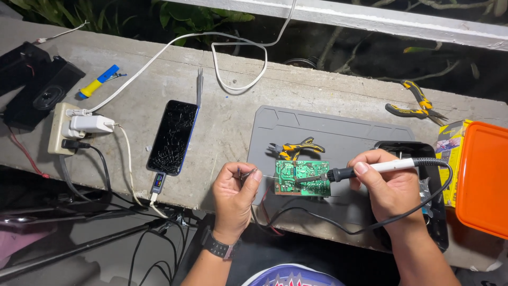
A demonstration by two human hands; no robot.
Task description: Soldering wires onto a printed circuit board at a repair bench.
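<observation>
Green fibreglass circuit board (pixel 302 178), small, flat and rectangular, lying on the grey silicone work mat (pixel 338 132) atop the rough concrete table (pixel 222 122), between both hands. Probably light, stiff, brittle at the solder joints; best taken by the bare edges, never by the components. Right hand (pixel 394 188) closed in a pen grip around the white-and-black soldering iron (pixel 365 169), tip touching the board. Left hand (pixel 235 188) curled, thumb and forefinger pinching something thin, possibly solder wire or tweezers; cannot tell which. Yellow-handled cutters (pixel 296 148) just behind the board; cracked black phone (pixel 173 136) well apart, leftward.
</observation>
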